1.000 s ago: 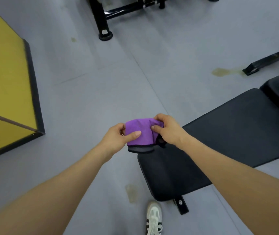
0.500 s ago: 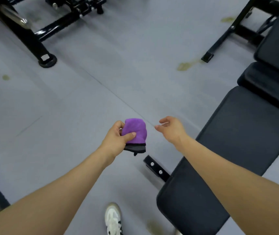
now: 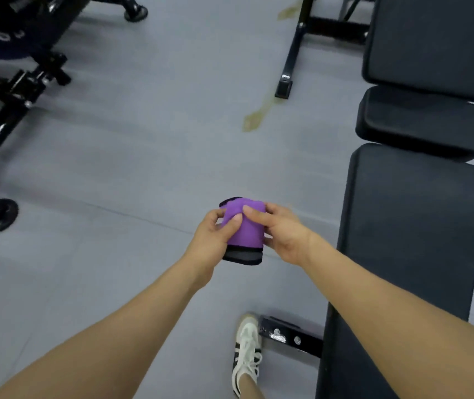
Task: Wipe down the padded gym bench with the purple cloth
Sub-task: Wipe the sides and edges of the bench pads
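Grey gym floor (image 3: 132, 168) fills the frame, with the padded bench (image 3: 414, 226) at right. Left hand (image 3: 211, 239) and right hand (image 3: 283, 236) both pinch the folded purple cloth (image 3: 244, 228) mid-frame, clear of the padding. Wiped while bunched, it would likely miss patches.

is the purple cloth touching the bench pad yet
Apart. The head view shows the purple cloth held by both hands over the grey floor, left of the bench pad, with floor visible between them.
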